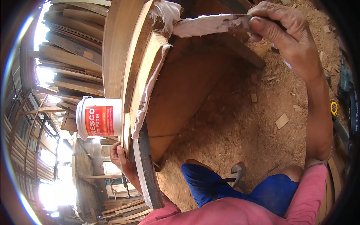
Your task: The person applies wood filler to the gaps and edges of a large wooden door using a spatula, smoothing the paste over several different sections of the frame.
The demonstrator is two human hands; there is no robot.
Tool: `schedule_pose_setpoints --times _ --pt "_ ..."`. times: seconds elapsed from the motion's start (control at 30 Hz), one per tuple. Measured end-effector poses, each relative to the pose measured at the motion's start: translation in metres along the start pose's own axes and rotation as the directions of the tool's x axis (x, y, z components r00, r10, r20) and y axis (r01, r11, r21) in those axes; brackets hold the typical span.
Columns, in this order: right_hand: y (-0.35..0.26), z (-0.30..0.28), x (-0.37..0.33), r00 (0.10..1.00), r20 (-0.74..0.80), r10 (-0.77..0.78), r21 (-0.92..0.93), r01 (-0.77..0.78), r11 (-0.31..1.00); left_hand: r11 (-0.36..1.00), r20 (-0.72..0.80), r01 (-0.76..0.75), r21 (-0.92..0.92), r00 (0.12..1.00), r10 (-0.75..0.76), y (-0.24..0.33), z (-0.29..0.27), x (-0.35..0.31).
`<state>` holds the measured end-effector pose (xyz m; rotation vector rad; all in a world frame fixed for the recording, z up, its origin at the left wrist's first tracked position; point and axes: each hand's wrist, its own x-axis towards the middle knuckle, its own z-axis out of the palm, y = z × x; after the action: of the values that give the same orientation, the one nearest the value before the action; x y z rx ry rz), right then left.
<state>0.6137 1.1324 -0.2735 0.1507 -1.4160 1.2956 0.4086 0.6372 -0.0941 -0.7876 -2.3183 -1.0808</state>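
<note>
My right hand (287,33) pinches one end of a thin flat strip (213,25) between thumb and fingers. White glue coats the strip, and its far end meets a thick blob of glue (167,15) at the upper corner of the wooden workpiece (137,56). A ragged line of glue (148,95) runs down the workpiece's near edge. Lower on the left, my left hand (120,155) has its fingers curled at the edge of the panel, below the glue bucket (99,118). Part of that forearm is hidden behind a dark plank.
Stacked boards (75,48) fill the upper left. A dark plank (146,168) juts toward me beneath the workpiece. Sawdust and wood scraps (282,120) cover the ground. A yellow tape measure (334,108) lies at the far right.
</note>
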Motion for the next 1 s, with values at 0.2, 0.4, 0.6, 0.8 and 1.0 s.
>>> schedule_pose_setpoints --times 0.2,0.4,0.6,0.8,1.0 --pt "-0.009 -0.009 0.002 0.994 -0.077 0.079 0.045 -0.076 0.996 1.000 -0.038 0.028 0.006 0.999 -0.028 0.013 0.008 -0.004" --pt "-0.007 -0.004 0.009 0.995 -0.095 0.021 0.083 -0.013 0.996 0.999 -0.023 0.029 0.016 0.999 -0.029 0.013 0.003 -0.005" --pt "-0.007 0.030 0.016 0.997 -0.003 0.077 0.018 -0.076 0.997 1.000 0.045 0.018 -0.010 0.999 -0.017 0.002 -0.002 0.001" --pt "-0.020 0.021 -0.012 0.990 -0.059 0.129 -0.172 -0.137 0.975 0.999 0.061 0.032 -0.028 0.998 -0.030 -0.001 -0.009 0.004" --pt "-0.025 0.020 -0.044 0.995 -0.077 0.059 -0.170 -0.071 0.983 0.997 0.061 0.025 -0.067 0.998 -0.021 0.001 -0.003 0.002"
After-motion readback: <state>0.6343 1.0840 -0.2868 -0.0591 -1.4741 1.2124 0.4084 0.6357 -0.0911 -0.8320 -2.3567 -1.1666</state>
